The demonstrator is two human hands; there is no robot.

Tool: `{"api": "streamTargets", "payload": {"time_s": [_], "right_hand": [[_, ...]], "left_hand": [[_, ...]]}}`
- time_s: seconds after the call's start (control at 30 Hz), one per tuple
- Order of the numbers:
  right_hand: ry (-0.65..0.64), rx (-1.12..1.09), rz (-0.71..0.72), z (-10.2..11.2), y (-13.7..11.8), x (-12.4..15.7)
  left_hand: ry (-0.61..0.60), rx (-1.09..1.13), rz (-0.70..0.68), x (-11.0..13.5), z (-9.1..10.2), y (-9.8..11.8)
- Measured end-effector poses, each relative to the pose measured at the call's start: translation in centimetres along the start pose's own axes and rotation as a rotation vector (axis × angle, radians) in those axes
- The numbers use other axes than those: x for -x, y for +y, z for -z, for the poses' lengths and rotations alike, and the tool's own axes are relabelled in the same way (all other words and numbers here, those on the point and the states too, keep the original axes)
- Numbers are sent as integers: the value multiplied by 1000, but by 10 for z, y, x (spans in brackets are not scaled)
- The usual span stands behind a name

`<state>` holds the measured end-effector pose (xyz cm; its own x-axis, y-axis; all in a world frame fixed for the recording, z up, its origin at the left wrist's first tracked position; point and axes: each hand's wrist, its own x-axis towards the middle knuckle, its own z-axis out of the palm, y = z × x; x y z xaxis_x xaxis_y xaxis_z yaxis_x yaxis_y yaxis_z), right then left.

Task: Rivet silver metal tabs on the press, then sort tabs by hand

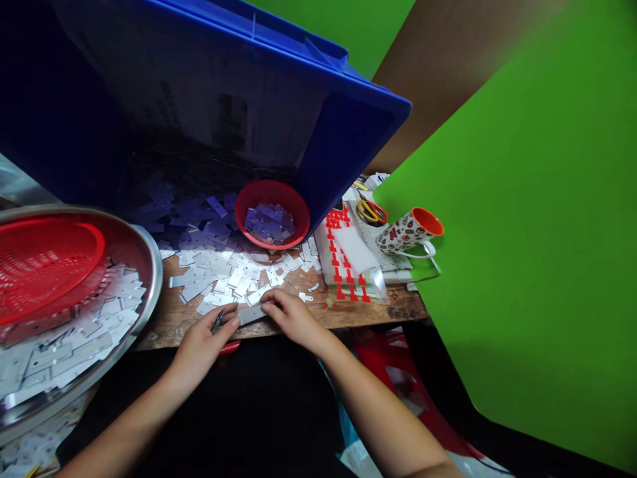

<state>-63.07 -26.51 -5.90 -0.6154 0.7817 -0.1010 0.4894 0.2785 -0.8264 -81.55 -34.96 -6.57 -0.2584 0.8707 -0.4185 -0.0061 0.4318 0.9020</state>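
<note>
A flat grey metal strip (251, 314) is held between my hands at the front edge of the wooden table (164, 325). My left hand (205, 337) pinches its left end, and a small dark object (217, 322), too small to name, shows between the fingers of that hand. At the strip's right end, my right hand (294, 318) grips with thumb and fingertips. Just beyond lies a spread of loose metal pieces (236, 272). Behind them a red bowl (300, 226) holds more of these pieces.
A large blue bin (348, 133) lies on its side over the back of the table. To the left, a steel basin (155, 265) holds metal pieces and a red basket (44, 265). Rightward are a red-patterned sheet (334, 259), scissors (368, 211) and a mug (405, 232).
</note>
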Motion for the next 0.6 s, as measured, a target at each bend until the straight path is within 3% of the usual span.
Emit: {"api": "streamTargets", "payload": {"time_s": [0.13,0.2,0.27,0.4,0.5,0.6], "right_hand": [[32,-336,-140,-16,-1,3],[97,-403,-145,-17,-2,4],[141,-317,-47,-14,-5,7],[56,-99,166,-10,-12,13],[123,-257,-18,-18,-12,13],[74,-629,-303,-29,-10,10]], "left_hand": [[-40,36,53,-3,-2,3],[-17,38,56,-2,-1,3],[-2,63,62,0,1,3],[-48,245,123,5,1,4],[-72,433,218,8,-1,2],[-63,440,200,8,0,-2]]}}
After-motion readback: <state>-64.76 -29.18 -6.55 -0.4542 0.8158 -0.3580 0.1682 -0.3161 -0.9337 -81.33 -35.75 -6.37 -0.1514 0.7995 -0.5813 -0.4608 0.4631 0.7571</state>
